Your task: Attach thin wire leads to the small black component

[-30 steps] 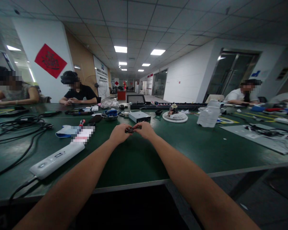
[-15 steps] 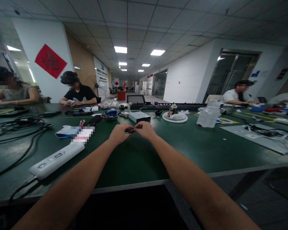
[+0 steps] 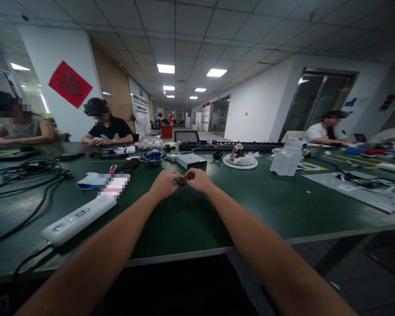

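Over the green table, my left hand and my right hand meet at a small dark part. Fingers of both hands pinch it, and they cover so much of it that its kind cannot be told. Just beyond the hands lies a silver box-shaped drive with a black front. To its left stands a metal bowl with something blue in it. A white round fan grille with a motor on it lies to the right.
At left are a white power strip, coiled black cables and a blue-and-white packet. On the right stand a white moulded piece and a grey panel with parts. Several people sit around the table.
The dark part has turned slightly between my fingers, and more of it shows by the right hand's fingers. Both hands stay in nearly the same place.
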The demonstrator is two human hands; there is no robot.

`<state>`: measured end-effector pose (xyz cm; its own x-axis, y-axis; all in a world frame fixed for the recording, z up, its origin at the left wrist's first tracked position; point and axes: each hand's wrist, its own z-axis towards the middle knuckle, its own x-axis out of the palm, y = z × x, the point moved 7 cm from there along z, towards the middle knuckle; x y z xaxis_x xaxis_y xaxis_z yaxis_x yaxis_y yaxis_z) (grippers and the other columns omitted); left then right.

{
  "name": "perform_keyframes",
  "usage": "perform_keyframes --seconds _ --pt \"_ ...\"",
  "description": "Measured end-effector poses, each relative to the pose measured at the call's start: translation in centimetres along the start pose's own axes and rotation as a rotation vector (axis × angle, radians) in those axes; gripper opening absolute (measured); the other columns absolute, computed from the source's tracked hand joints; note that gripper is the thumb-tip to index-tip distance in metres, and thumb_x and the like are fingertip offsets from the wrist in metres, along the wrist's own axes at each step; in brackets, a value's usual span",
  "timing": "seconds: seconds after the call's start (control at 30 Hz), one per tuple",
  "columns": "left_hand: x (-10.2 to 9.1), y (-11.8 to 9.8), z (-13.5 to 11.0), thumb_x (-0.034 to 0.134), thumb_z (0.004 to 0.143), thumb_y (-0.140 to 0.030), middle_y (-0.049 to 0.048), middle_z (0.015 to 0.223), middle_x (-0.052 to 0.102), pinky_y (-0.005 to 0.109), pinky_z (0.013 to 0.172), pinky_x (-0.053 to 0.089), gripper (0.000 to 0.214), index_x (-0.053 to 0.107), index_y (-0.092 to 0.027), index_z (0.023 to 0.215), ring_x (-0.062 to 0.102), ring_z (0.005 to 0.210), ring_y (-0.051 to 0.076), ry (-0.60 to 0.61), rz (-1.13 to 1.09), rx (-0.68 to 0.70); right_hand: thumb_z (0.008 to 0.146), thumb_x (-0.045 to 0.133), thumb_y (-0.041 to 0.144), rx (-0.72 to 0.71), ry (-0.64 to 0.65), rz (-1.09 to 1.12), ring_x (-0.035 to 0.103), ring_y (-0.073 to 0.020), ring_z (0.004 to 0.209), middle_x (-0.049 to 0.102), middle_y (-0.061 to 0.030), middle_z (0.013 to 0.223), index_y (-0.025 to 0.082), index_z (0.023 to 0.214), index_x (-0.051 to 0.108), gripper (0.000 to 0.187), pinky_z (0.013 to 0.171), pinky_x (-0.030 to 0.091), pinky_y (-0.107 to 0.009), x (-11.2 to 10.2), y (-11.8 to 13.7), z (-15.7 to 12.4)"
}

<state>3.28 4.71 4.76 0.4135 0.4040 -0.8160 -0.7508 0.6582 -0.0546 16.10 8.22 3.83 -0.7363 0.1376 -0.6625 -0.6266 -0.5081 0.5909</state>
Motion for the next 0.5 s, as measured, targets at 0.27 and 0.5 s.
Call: perform_keyframes --seconds 0.27,0.5 --pt "-0.2 1.4 0.0 0.068 0.076 -0.026 0.0064 0.106 0.065 0.031 0.084 0.048 0.029 0.067 -0.020 0.104 0.062 0.093 0.021 -0.116 -0.057 -0.211 0.073 0.048 0.002 -0.056 -0.238 0.064 0.063 -0.0170 0.088 0.070 -0.0049 0.091 0.017 0.093 0.069 0.032 0.086 0.047 -0.031 -2.3 0.1 0.7" --pt "0.0 3.5 -0.6 0.068 0.076 -0.032 0.0067 0.106 0.070 0.030 0.086 0.048 0.034 0.066 -0.021 0.109 0.064 0.096 0.023 -0.068 0.019 -0.410 0.075 0.064 0.021 -0.068 -0.448 0.123 0.059 -0.0206 0.093 0.065 -0.0064 0.099 0.022 0.098 0.073 0.025 0.089 0.045 -0.036 -5.0 -0.6 0.7"
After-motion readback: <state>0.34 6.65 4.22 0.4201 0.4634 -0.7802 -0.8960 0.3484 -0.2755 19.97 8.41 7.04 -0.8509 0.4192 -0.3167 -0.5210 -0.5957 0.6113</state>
